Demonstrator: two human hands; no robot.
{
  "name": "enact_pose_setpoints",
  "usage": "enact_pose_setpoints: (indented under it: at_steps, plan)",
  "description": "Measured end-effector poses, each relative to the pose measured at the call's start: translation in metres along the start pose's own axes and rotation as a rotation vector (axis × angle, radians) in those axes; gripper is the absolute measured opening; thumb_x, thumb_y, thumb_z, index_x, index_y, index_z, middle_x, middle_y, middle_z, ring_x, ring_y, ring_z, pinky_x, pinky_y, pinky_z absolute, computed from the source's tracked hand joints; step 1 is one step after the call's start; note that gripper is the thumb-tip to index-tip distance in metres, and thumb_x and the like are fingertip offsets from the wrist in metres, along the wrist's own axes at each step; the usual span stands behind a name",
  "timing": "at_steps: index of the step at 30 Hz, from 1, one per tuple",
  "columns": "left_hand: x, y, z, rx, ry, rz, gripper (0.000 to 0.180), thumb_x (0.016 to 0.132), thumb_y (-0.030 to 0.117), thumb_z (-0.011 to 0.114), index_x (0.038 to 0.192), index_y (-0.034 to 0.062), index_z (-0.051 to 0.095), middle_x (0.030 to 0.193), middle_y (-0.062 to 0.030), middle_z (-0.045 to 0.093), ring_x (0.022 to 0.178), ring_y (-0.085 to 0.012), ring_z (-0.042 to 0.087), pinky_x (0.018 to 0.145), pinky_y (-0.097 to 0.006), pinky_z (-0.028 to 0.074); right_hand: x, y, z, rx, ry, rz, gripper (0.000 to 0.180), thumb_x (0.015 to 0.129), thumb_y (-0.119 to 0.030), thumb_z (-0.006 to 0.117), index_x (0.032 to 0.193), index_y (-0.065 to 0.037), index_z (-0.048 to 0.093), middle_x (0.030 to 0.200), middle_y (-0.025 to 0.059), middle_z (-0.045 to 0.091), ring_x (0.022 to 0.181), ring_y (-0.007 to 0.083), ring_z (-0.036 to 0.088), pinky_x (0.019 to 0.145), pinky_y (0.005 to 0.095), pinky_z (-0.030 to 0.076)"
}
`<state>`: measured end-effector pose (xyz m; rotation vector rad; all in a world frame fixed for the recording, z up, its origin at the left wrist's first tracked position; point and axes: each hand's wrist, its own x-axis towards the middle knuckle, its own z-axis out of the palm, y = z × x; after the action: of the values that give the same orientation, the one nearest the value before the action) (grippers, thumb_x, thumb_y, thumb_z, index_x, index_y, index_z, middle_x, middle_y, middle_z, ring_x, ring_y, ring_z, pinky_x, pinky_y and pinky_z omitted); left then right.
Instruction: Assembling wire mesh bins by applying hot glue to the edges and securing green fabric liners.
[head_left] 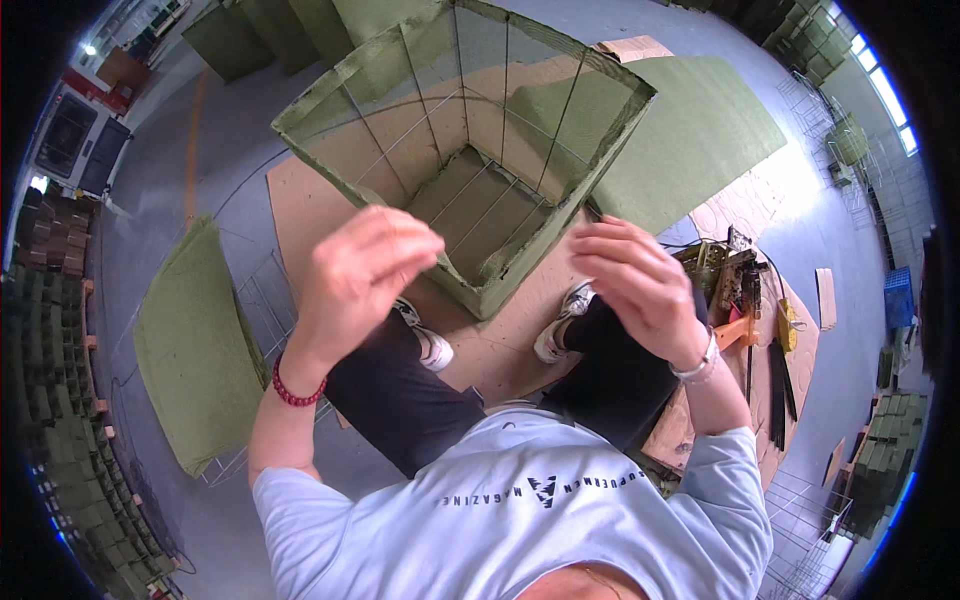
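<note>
Both of my hands are raised in front of me above a tall open-topped box point(470, 150) made of wire mesh lined with olive-green fabric. My left hand point(365, 265), with a red bead bracelet on the wrist, has its fingers curled down toward the box's near corner and holds nothing that I can see. My right hand point(630, 280), with a watch on the wrist, has its fingers bent toward the near rim of the box and also shows nothing in it. My legs and white shoes point(425, 340) stand just in front of the box.
The box sits on brown cardboard sheets point(310, 210) on a grey floor. Green fabric panels lie at left point(195, 345) and upper right point(690, 130). Tools, including an orange one point(740, 330), lie at right. Stacks of green panels line the left edge point(55, 400).
</note>
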<state>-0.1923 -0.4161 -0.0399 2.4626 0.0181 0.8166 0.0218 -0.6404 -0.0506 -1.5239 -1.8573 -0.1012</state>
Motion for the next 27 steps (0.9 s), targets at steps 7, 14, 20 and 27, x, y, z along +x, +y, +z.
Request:
enact_pose_setpoints:
  at_steps: [7, 14, 20, 27]
  plan:
    - [-0.008, -0.019, 0.018, 0.076, -0.103, 0.064, 0.016, 0.074, 0.005, 0.073, 0.089, 0.0001, 0.069, 0.091, -0.0085, 0.066, 0.093, -0.0262, 0.062, 0.081, -0.037, 0.052, 0.07, 0.035, 0.045, 0.235, -0.392, 0.025, 0.018, 0.089, -0.013, 0.062, 0.097, 0.003, 0.065, 0.092, 0.0149, 0.066, 0.088, 0.0319, 0.063, 0.08, 0.041, 0.05]
    - [0.013, -0.054, 0.017, -0.142, -0.479, 0.013, 0.014, 0.081, 0.007, 0.069, 0.091, -0.0031, 0.069, 0.093, -0.0128, 0.066, 0.092, -0.0295, 0.062, 0.081, -0.038, 0.05, 0.139, 0.063, 0.072, 0.351, -1.276, 0.185, 0.042, 0.091, -0.035, 0.057, 0.097, 0.005, 0.064, 0.087, 0.0185, 0.067, 0.077, 0.0254, 0.062, 0.075, 0.0377, 0.048]
    - [0.011, -0.058, 0.019, -0.238, -0.543, 0.014, 0.016, 0.08, 0.007, 0.07, 0.092, -0.0028, 0.07, 0.095, -0.0129, 0.066, 0.092, -0.0303, 0.062, 0.081, -0.038, 0.05, 0.132, 0.074, 0.09, 0.436, -1.347, 0.127, 0.039, 0.089, -0.032, 0.06, 0.105, 0.003, 0.067, 0.096, 0.015, 0.071, 0.086, 0.0246, 0.064, 0.081, 0.0386, 0.047]
    - [0.007, -0.051, 0.021, -0.181, -0.538, 0.062, 0.022, 0.076, 0.014, 0.074, 0.093, -0.0001, 0.071, 0.097, -0.0107, 0.066, 0.095, -0.0275, 0.06, 0.087, -0.039, 0.044, 0.131, 0.066, 0.092, 0.379, -1.349, 0.183, 0.033, 0.082, -0.028, 0.064, 0.098, -0.001, 0.072, 0.093, 0.0132, 0.072, 0.084, 0.024, 0.065, 0.079, 0.0373, 0.048]
